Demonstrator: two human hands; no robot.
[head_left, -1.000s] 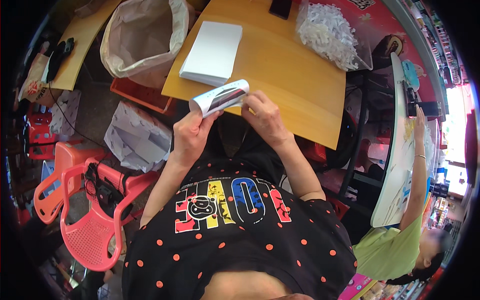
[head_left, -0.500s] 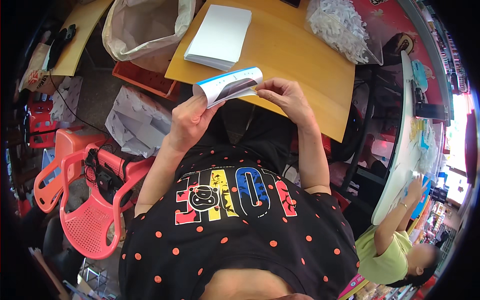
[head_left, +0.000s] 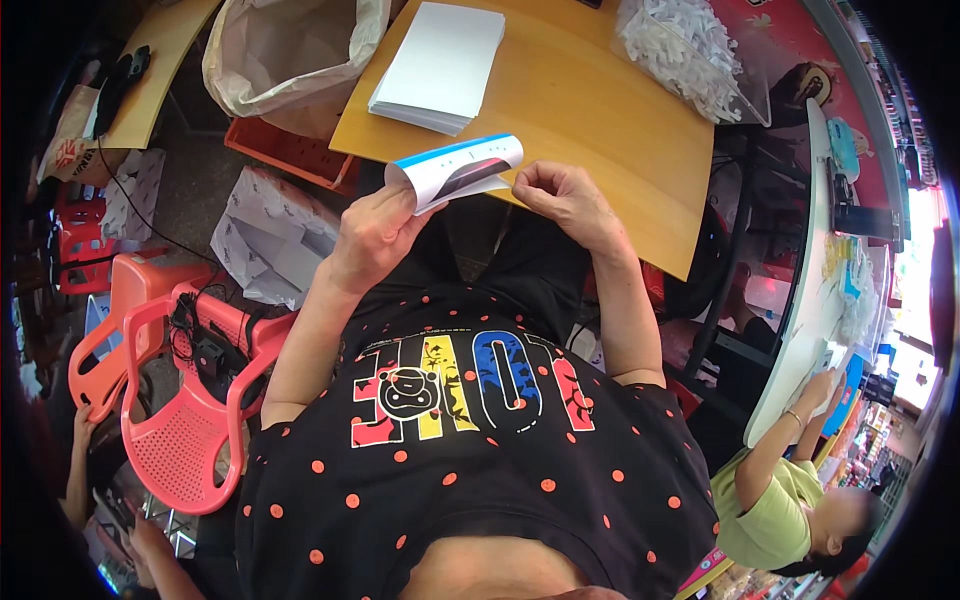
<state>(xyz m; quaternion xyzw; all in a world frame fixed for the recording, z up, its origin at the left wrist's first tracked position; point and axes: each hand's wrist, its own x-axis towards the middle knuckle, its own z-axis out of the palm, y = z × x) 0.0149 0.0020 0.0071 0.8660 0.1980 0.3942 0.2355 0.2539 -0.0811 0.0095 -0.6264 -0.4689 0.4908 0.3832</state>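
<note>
My left hand [head_left: 375, 235] is closed on the left end of a curled printed sheet [head_left: 455, 168], white with a blue band and a dark picture. The sheet bends over on itself above my lap, in front of the table edge. At its right end, my right hand [head_left: 565, 200] has thumb and forefinger pinched together beside the sheet's lower corner. Whether anything thin is between those fingertips is too small to make out. Beyond the sheet, a stack of white paper [head_left: 440, 65] lies on the wooden table [head_left: 590, 110].
A clear bag of white paper scraps [head_left: 680, 50] sits at the table's far right. To the left stand a large open sack [head_left: 290, 100], a red crate [head_left: 280, 150], a paper-lined box [head_left: 270, 235] and a pink chair [head_left: 185, 450]. Another person [head_left: 765, 510] works at a white table at right.
My right fingertips have drawn slightly away from the sheet's corner. The curled sheet has barely moved in my left hand. Another person's arms have come into view at the lower left.
</note>
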